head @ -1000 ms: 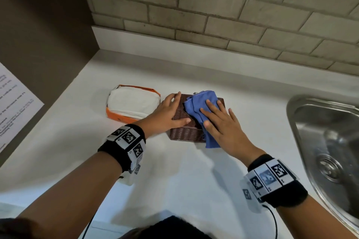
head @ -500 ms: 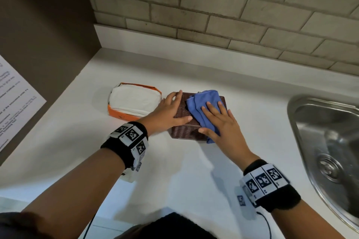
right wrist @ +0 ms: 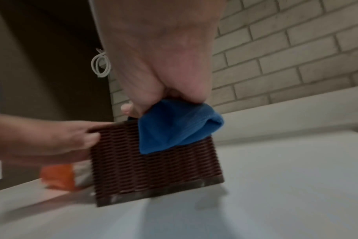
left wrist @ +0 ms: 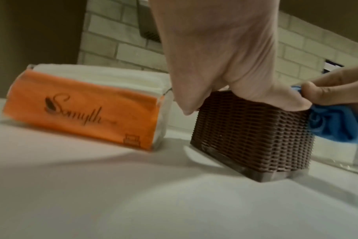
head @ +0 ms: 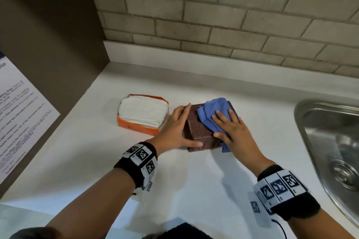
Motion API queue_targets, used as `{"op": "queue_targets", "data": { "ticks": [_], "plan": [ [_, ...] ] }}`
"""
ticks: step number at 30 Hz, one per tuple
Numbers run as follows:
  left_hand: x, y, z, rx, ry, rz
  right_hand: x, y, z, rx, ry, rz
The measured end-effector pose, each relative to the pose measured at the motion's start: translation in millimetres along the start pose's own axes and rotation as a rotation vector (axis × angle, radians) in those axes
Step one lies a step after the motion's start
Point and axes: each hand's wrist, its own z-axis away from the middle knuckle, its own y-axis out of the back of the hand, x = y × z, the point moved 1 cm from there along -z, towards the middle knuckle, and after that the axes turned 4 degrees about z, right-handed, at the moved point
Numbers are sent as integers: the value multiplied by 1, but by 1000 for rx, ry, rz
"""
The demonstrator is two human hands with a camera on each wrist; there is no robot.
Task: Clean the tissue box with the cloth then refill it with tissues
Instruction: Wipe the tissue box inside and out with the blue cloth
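Blue cloth (head: 210,115) under the flat right hand (head: 236,135) overhangs the tissue box (head: 200,137) edge; left hand (head: 174,130) clasps its corner.

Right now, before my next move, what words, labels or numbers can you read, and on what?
"Sonyth" or similar, in script, on the orange tissue pack; letters uncertain.
The small mark at the pack's lower corner: too blurred.
The paper notice on the left wall: print too blurred.
The wristbands: square code markers, tiny letters unreadable.
No text on the tissue box or the cloth.
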Motion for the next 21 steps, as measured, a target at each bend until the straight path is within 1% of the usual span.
{"op": "queue_targets", "data": {
  "ticks": [2, 4, 7, 9, 12, 15, 16, 19, 21],
  "plan": [
    [-3, -1, 0, 23, -6, 80, -10, -8, -2, -37, 54, 25],
    [-6, -2, -1, 32, -3, 113, -13, -9, -6, -84, 64, 48],
    [-6, -3, -1, 65, -3, 126, -18, -2, -20, -110, 3, 35],
    [-6, -4, -1, 93, -25, 164, -25, -1, -27, -122, -13, 86],
    [-8, -6, -4, 107, -51, 216, -35, -7, -21, -115, 64, 101],
    [-11, -9, -6, 99, -25, 329, -36, -12, -4, -148, 146, 68],
    [-11, -9, -5, 105, -24, 352, -35, -11, -5, -156, 151, 53],
    [-7, -5, -5, 107, -45, 303, -32, -4, -22, -166, 87, -37],
    [-4, -3, -2, 117, -36, 286, -30, -2, -29, -167, 60, -51]
  ]
}}
